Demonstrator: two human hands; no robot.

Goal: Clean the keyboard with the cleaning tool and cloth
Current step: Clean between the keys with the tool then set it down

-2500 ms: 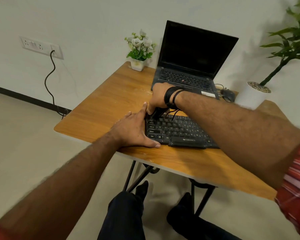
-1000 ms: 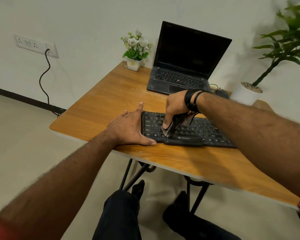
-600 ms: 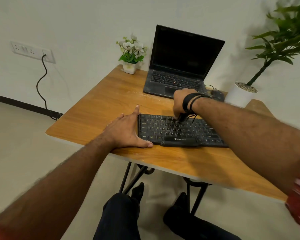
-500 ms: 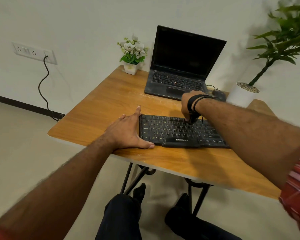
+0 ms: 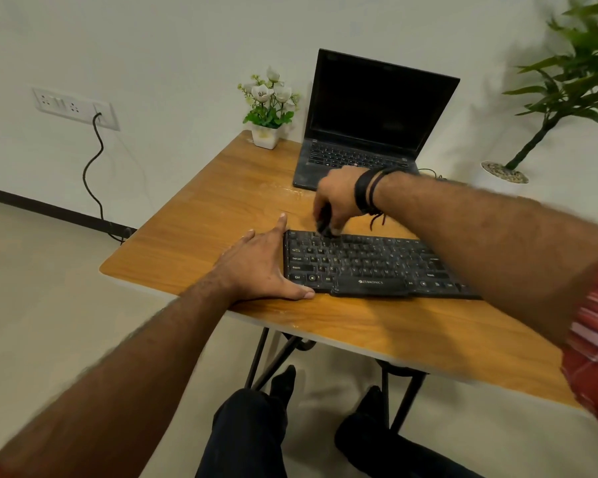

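The keyboard (image 5: 370, 263) lies flat on the wooden bench (image 5: 221, 208), near its front edge and in front of the open laptop (image 5: 370, 122).

The left hand (image 5: 263, 267) is laid flat on the bench against the keyboard's left end, fingers straight and spread, the thumb stretched along the keyboard's front edge.

The right hand (image 5: 337, 198) is held over the keyboard's back left corner, its fingers curled down round a dark tool (image 5: 325, 224). The tool's tip is set on the top row of keys. The tool is blurred, and its shape cannot be told. Dark bands (image 5: 368, 194) are worn on the right wrist.

A small pot of white flowers (image 5: 268, 105) stands at the bench's back left corner, just left of the laptop. A tall potted plant (image 5: 567, 88) is seen at the right. No cloth can be made out.
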